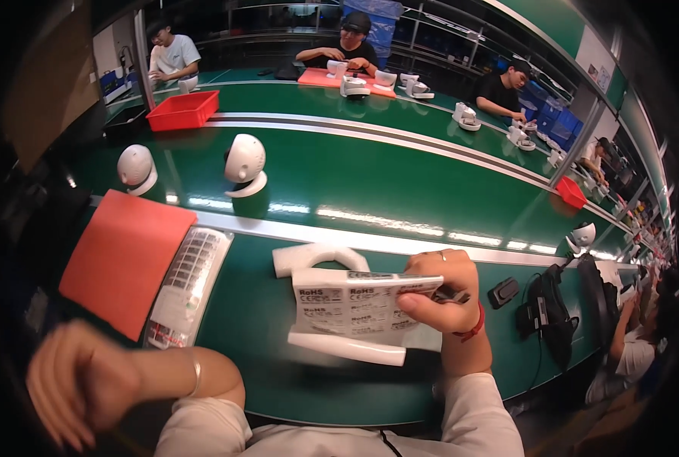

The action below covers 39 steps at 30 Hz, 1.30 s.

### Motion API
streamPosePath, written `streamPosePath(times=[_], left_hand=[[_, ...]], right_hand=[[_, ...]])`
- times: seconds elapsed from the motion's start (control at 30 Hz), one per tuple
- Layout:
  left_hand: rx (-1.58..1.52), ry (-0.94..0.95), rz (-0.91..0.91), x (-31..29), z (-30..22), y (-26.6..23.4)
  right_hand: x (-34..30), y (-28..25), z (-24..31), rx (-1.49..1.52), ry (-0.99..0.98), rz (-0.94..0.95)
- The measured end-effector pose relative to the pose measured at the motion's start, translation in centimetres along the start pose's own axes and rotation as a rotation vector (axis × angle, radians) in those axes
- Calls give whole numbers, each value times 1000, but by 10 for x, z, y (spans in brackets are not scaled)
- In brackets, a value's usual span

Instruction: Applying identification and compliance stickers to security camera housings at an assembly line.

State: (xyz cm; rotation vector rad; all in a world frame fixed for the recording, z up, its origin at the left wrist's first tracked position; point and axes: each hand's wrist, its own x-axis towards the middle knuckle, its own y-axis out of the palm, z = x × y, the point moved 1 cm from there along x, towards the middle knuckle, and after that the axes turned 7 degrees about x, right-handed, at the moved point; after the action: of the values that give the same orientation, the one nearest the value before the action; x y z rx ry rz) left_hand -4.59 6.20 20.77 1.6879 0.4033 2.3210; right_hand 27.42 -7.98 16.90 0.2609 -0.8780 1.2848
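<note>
My right hand [442, 289] grips a folded sheet of labels [347, 308], white with rows of black print, thumb in front and fingers behind. A small dark piece shows by the thumb; I cannot make out what it is. Under the sheet's lower edge lies a glossy white rounded strip [347, 349]. Behind the sheet sits a curved white piece [320, 255], partly hidden. My left hand [88, 381], slightly blurred, is off at the lower left with fingers stretched downward and nothing in it. It is nearest to another stack of label sheets [191, 282] in clear plastic.
An orange-red mat [130, 259] lies left of the label stack. Two white cameras with round heads [246, 160] stand on the green bench [400, 183] beyond a metal rail. Black pouches and cables [549, 312] lie at right. A red bin [183, 110] and several people are across the bench.
</note>
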Motion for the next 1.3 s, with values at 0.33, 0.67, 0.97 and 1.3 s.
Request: streamPosePath(times=[0.33, 0.67, 0.97, 1.3], left_hand=[[1005, -1266, 139, -120, 30, -24], [969, -1500, -511, -224, -48, -30], [1088, -1689, -101, -200, -30, -23], [1152, -1591, 118, -203, -27, -35]], right_hand=[[7, 42, -14, -119, -97, 342], [97, 67, -183, -694, 79, 491], [139, 94, -323, -1189, 367, 747], [129, 36, -254, -1107, 181, 275]])
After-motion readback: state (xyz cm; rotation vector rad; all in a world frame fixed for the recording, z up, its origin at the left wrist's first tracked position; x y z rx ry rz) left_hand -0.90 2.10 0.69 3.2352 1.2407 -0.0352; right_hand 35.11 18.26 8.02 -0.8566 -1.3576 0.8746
